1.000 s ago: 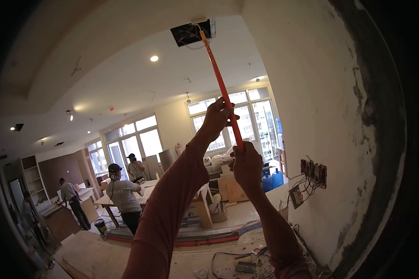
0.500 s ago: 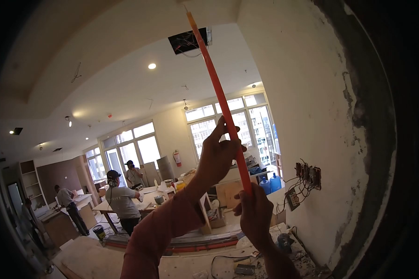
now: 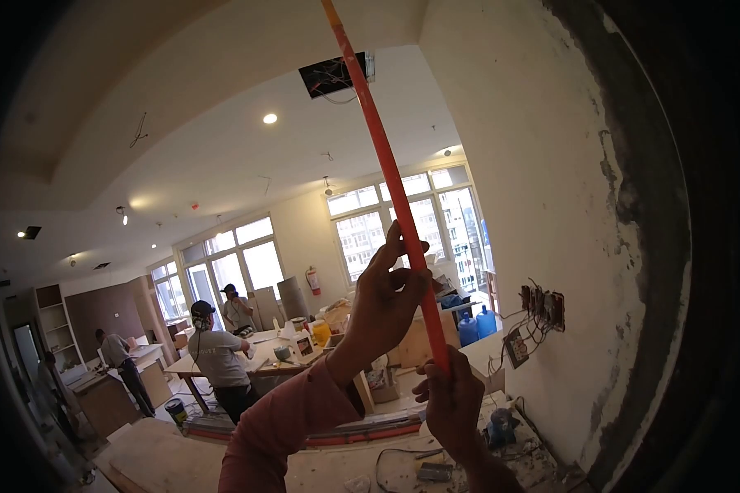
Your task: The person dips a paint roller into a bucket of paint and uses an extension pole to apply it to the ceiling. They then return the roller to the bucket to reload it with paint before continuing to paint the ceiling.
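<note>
A long orange-red pipe (image 3: 384,152) with a yellowish upper end (image 3: 331,13) slants up across the view, and its tip is cut off by the top edge. My left hand (image 3: 385,297) grips it around the middle of the visible length, thumb and fingers closed about it. Lower down, my right hand (image 3: 454,401) is closed around the pipe near its lower visible part. The pipe's bottom end is hidden in that hand. Behind the upper part is a dark square ceiling opening (image 3: 334,76) with loose wires.
On the right wall, an electrical box (image 3: 543,308) has bare wires hanging out. A dusty worktop (image 3: 321,468) with debris lies below my hands. Another person (image 3: 220,357) stands at a table (image 3: 259,338) with bottles; more people are farther back. Blue water jugs (image 3: 469,329) stand near the windows.
Both hands have moved slightly lower in view, still on the pipe. The pipe's upper end has moved up past the top edge, so the thin tip seen earlier is out of view.
</note>
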`<state>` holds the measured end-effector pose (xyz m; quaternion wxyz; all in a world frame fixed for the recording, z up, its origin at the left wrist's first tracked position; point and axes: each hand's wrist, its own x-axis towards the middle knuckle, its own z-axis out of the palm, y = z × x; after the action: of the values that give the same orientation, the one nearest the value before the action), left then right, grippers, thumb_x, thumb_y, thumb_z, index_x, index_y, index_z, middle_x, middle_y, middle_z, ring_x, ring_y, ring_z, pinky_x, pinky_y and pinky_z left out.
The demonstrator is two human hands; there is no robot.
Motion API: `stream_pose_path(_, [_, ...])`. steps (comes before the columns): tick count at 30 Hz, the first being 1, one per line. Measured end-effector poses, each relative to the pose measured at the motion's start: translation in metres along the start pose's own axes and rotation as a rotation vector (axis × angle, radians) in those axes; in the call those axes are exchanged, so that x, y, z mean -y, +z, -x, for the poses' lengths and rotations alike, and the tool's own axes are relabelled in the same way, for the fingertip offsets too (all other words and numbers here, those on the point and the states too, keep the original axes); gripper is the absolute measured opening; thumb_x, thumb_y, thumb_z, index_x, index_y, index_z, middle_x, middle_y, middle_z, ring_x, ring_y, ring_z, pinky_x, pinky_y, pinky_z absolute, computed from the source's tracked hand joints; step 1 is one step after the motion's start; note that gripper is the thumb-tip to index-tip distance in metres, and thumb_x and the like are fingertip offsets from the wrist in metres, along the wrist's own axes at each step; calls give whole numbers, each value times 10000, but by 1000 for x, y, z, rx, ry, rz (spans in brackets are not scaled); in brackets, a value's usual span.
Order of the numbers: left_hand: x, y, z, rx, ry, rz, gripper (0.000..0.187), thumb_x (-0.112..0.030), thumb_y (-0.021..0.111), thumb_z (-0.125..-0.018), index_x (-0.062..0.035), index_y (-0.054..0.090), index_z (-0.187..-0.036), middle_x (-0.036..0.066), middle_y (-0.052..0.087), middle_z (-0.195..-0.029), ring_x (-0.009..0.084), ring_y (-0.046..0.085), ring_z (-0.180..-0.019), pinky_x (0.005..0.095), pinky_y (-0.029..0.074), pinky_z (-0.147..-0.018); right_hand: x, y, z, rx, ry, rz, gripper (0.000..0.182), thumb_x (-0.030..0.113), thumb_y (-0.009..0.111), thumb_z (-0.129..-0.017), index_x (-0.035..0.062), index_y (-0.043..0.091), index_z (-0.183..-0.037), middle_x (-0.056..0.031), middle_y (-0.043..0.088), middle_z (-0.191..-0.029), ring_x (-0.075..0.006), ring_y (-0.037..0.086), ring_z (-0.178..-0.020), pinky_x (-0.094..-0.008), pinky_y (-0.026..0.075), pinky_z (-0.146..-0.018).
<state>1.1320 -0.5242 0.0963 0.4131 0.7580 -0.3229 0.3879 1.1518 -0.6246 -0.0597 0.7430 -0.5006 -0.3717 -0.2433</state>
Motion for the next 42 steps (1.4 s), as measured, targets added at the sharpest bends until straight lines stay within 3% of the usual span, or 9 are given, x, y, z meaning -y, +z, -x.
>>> stream_pose_path(13, [-12,-21,26,1,-43,10,710,-21,537,-959,-28,140,-1547,169,514,-1314,171,663,-935,301,589,-787,4,22,21,71,47,-12,302,133,503,-998,-36,468,-1245,-113,654,-827,-169,692,-640,-269,563,-532])
stream_pose_path(21, [-8,-37,11,-44,-55,-24,697,-16,537,-955,-10,156,-1539,184,520,-1308,184,684,-915,301,592,-772,11,37,5,49,49,-5,265,140,541,-986,-10,508,-1202,-103,671,-796,-170,695,-621,-288,542,-536])
stream_pose_path(30, [26,-55,-1,-69,-48,-32,671,-29,537,-955,17,184,-1523,181,538,-1284,211,702,-886,302,603,-718,-6,55,-12,66,11,33,238,158,521,-995,-4,509,-1169,-106,653,-758,-186,693,-600,-295,538,-524])
stream_pose_path(37, [43,-63,-25,-76,-128,37,580,-47,556,-942,9,308,-1463,162,548,-1241,227,706,-875,330,619,-709,-24,63,-37,48,-38,33,227,163,530,-992,-5,521,-1143,-104,652,-723,-197,689,-584,-305,534,-513])
stream_pose_path(42, [59,-67,-40,-72,-190,14,476,-40,557,-907,-15,436,-1367,150,545,-1220,240,708,-873,356,615,-719,-45,71,-55,5,-67,100,199,159,539,-983,7,536,-1111,-121,655,-714,-236,684,-576,-355,521,-519])
